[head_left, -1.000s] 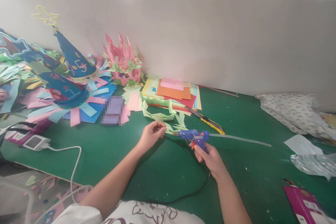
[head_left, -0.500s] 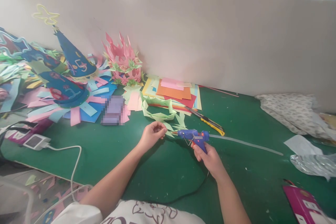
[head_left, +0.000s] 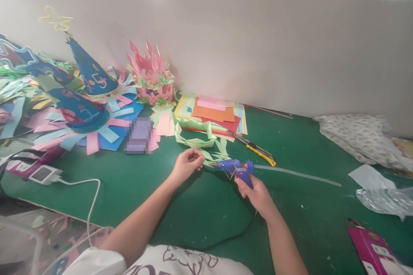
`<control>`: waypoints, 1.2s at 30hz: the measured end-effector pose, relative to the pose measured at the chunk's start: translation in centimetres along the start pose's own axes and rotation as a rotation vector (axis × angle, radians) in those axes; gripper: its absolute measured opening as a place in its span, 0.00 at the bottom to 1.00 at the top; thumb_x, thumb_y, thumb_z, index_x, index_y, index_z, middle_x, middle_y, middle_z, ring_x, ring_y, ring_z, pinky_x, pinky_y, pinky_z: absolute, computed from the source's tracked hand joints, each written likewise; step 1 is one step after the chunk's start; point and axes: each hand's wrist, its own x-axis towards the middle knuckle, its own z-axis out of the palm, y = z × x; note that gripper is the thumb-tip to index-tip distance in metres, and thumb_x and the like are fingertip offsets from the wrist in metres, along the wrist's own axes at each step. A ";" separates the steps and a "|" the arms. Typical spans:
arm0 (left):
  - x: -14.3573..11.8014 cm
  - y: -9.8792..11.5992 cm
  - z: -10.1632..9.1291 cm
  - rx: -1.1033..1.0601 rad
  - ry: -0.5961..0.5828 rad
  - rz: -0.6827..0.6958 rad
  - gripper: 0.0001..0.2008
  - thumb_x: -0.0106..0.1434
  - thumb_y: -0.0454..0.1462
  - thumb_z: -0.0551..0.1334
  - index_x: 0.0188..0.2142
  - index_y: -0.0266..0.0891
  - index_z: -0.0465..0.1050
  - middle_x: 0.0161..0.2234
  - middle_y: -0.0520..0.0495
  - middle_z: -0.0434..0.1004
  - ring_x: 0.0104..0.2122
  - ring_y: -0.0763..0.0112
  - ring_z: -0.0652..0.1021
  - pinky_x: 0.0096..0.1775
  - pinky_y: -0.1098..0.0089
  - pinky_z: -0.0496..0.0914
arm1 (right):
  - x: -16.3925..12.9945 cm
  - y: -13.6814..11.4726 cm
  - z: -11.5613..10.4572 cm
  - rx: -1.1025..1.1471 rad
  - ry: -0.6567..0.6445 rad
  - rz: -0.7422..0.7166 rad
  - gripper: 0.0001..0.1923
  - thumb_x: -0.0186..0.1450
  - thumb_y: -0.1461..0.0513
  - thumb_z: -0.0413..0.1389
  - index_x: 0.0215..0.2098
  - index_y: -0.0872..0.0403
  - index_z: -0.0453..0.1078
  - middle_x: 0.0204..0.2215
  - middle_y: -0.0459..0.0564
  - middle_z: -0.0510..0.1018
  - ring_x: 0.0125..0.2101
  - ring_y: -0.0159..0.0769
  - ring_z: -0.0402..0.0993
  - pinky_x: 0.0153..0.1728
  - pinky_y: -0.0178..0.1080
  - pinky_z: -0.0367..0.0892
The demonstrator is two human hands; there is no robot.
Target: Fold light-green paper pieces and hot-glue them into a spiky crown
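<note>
Head view, one frame, read in order:

1. Your right hand (head_left: 256,193) is clenched round the handle of the glue gun (head_left: 235,166), which sits low over the green table (head_left: 200,206), near its middle.
2. The gun's long axis runs almost level, left to right. Its nozzle points left, towards your left hand (head_left: 187,164); the clear glue stick (head_left: 297,173) trails out of the back to the right, lying along the same line.
3. Your left hand pinches a pale green leaf (head_left: 209,159) between thumb and fingertips, just beside the nozzle. Whether the nozzle touches the paper cannot be told.
4. The leaf belongs to the green paper band (head_left: 193,134) that loops away behind it.
5. To glue well, judged from this pose: keep the nozzle low and aimed at the paper, not at your fingertips, which are very close to it; squeeze out only a small bead; hold the leaf flat on the table so it does not lift.
6. The gun's black cord (head_left: 226,234) curves back towards you; keep it slack so it does not tug the nozzle.
7. A yellow knife (head_left: 256,149) lies just behind the gun, beside the stacked coloured paper (head_left: 214,114).
</note>
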 end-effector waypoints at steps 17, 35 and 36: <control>0.0 0.1 -0.2 -0.040 0.027 -0.018 0.15 0.51 0.44 0.67 0.29 0.35 0.69 0.24 0.53 0.69 0.22 0.79 0.71 0.24 0.76 0.67 | -0.1 0.0 -0.3 -0.054 0.019 -0.013 0.22 0.60 0.43 0.50 0.26 0.53 0.62 0.15 0.42 0.64 0.18 0.32 0.62 0.24 0.36 0.58; 0.1 0.2 -0.5 -0.058 0.047 -0.024 0.17 0.49 0.45 0.68 0.29 0.35 0.69 0.23 0.53 0.69 0.22 0.79 0.70 0.25 0.76 0.67 | -0.1 0.4 -0.6 -0.037 0.020 -0.011 0.22 0.60 0.43 0.50 0.28 0.53 0.63 0.15 0.41 0.64 0.18 0.32 0.62 0.24 0.36 0.58; 0.1 0.2 -0.5 -0.058 0.049 -0.023 0.17 0.49 0.46 0.68 0.29 0.35 0.69 0.23 0.53 0.68 0.22 0.78 0.70 0.25 0.75 0.67 | -0.1 0.4 -0.6 -0.036 0.024 -0.010 0.22 0.60 0.43 0.50 0.28 0.53 0.63 0.15 0.41 0.65 0.18 0.32 0.62 0.23 0.36 0.58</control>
